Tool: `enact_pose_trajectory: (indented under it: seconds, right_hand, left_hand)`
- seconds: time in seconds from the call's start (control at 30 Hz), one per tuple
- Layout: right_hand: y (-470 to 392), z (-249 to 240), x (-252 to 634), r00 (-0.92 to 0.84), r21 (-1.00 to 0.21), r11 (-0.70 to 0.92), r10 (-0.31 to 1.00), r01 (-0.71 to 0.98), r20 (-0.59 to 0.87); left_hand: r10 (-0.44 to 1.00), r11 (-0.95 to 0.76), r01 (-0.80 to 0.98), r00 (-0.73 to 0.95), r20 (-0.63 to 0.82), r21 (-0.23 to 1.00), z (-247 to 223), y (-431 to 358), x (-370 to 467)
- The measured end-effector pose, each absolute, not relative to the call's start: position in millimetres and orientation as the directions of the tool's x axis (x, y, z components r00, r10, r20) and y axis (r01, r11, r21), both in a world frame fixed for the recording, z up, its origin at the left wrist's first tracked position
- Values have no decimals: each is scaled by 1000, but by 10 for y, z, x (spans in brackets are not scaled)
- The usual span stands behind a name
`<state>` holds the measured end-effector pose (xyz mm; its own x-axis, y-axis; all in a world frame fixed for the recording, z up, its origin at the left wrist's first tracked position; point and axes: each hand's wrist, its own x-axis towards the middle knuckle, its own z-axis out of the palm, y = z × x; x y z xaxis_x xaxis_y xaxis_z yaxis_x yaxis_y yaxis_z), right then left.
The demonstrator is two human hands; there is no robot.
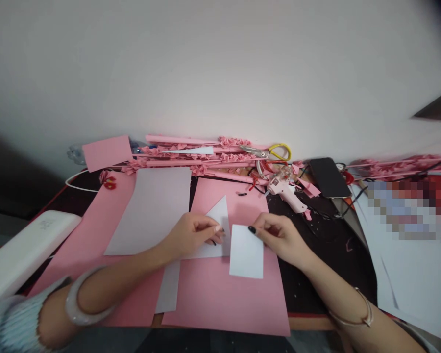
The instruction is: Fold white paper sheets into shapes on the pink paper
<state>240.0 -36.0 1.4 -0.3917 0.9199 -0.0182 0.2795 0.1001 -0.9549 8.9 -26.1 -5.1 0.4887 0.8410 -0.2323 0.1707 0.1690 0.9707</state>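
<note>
My right hand (281,235) pinches a small white paper rectangle (246,260) by its upper right edge, above a large pink sheet (228,299). Just left of it, my left hand (202,234) is closed with thumb and fingertips together; whether anything is between them I cannot make out. Beneath that hand lies a white paper triangle (220,215), its tip pointing up and its lower part partly covered. A narrow white paper strip (169,289) shows below it.
A white sheet (150,211) lies left on more pink paper (69,245). Behind are pink paper flower stems (191,139), yellow-handled scissors (266,153), a glue gun (287,193) and a phone (330,177). A long white object (29,245) sits far left, white paper (415,279) right.
</note>
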Motion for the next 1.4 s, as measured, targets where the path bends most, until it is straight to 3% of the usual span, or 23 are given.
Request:
enact_pose_trajectory:
  seconds: [0.1, 0.2, 0.53, 0.7, 0.8, 0.87, 0.97, 1.17, 1.27, 1.4]
  right_hand:
    - [-332, 22, 2419, -344, -978, 41, 938, 205, -33]
    - [-367, -15, 2328, -404, -982, 7, 912, 188, -71]
    - [-434, 15, 2192, -553, -934, 109, 827, 341, -106]
    - [-355, 85, 2332, -545, -955, -76, 807, 286, -228]
    - [-278, 107, 2464, -503, -935, -99, 821, 340, -270]
    - [-240, 110, 2526, -427, -917, -39, 876, 396, -222]
    - [-247, 111, 2521, -408, -898, 154, 913, 412, -30]
    - [-389, 96, 2345, -653, -694, 577, 730, 431, 202]
    - [-432, 51, 2308, -642, -636, 642, 712, 429, 285]
    - [-458, 7, 2283, -529, -706, 592, 771, 390, 355]
  left_hand:
    - [877, 180, 116, 432, -212, 977, -57, -242, 99]
    - [838, 164, 86, 513, -185, 983, -67, -279, 149]
    - [817, -119, 315, 569, -87, 942, -67, -383, 181]
    - [849, -100, 291, 523, -70, 952, -62, -356, 150]
    - [877, -6, 228, 469, -105, 974, -81, -311, 108]
    - [887, 102, 142, 436, -154, 985, -93, -280, 92]
    - [865, 229, 58, 445, -231, 972, -100, -249, 101]
    - [848, 314, -9, 453, -276, 949, -84, -225, 123]
    - [848, 291, 5, 462, -260, 957, -74, -223, 118]
    - [827, 275, -35, 518, -218, 961, -69, -231, 130]
